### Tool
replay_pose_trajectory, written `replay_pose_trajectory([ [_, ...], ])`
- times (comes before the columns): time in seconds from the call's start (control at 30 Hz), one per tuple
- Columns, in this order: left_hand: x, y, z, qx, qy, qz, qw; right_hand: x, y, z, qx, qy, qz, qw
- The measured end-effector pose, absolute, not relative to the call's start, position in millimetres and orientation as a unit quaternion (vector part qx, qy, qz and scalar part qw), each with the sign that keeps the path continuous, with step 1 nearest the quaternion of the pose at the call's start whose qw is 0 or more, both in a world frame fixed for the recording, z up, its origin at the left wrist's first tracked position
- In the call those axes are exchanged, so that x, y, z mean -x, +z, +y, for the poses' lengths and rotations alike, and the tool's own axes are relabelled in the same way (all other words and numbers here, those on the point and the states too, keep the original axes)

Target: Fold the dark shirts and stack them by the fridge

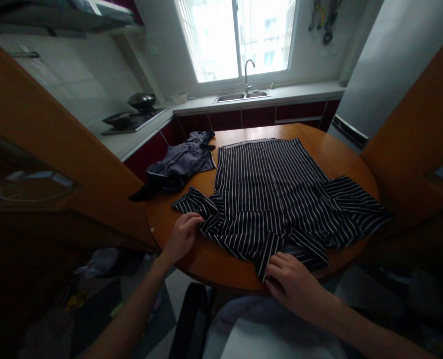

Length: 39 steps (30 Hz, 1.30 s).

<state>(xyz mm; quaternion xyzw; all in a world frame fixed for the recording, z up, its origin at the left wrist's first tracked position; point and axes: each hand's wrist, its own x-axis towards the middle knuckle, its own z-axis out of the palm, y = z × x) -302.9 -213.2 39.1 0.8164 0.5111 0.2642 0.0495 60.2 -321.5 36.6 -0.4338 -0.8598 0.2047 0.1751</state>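
A black shirt with white stripes lies spread on the wooden table, its hem toward the window and its collar toward me. My left hand is closed at the edge of the bunched sleeve on the left, fingertips on the cloth. At the near edge of the table, my right hand pinches the collar; my fingers hide the part they hold. The other sleeve extends out to the right, partly creased.
A crumpled dark grey garment lies on the left of the round table, partly over its edge. Beyond are a sink under the window and a stove with a pot. A fridge stands at right.
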Motion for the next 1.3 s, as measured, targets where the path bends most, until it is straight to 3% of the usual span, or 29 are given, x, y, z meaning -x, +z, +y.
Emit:
replay_pose_trajectory([
  [0.17, 293.9, 42.9, -210.0, -0.727, 0.361, 0.579, 0.072, -56.8, 42.4, -300.9, 0.421, 0.196, -0.844, 0.267],
  [0.43, 270.8, 18.7, -198.0, -0.725, 0.291, 0.610, 0.136, -47.3, 24.7, -291.5, 0.395, 0.233, -0.859, 0.225],
  [0.6, 280.8, 18.6, -181.2, -0.708, 0.303, 0.632, 0.083, -49.3, 30.1, -295.2, 0.383, 0.257, -0.857, 0.230],
  [0.77, 260.3, 44.9, -193.8, -0.727, 0.342, 0.593, -0.062, -67.2, 50.4, -295.6, 0.382, 0.275, -0.832, 0.294],
  [0.83, 243.2, 54.1, -207.0, -0.802, 0.322, 0.503, 0.001, -90.6, 52.3, -287.2, 0.430, 0.258, -0.794, 0.343],
  [0.97, 205.9, 51.1, -233.2, -0.924, 0.141, 0.294, 0.201, -167.8, 33.4, -263.8, 0.601, 0.134, -0.680, 0.398],
  [1.1, 180.6, 28.5, -245.4, -0.930, 0.105, 0.273, 0.224, -244.1, 2.8, -249.2, 0.723, -0.013, -0.597, 0.347],
  [1.3, 183.4, 21.9, -239.9, -0.919, 0.126, 0.258, 0.270, -286.8, -18.5, -236.8, 0.770, -0.045, -0.571, 0.281],
])
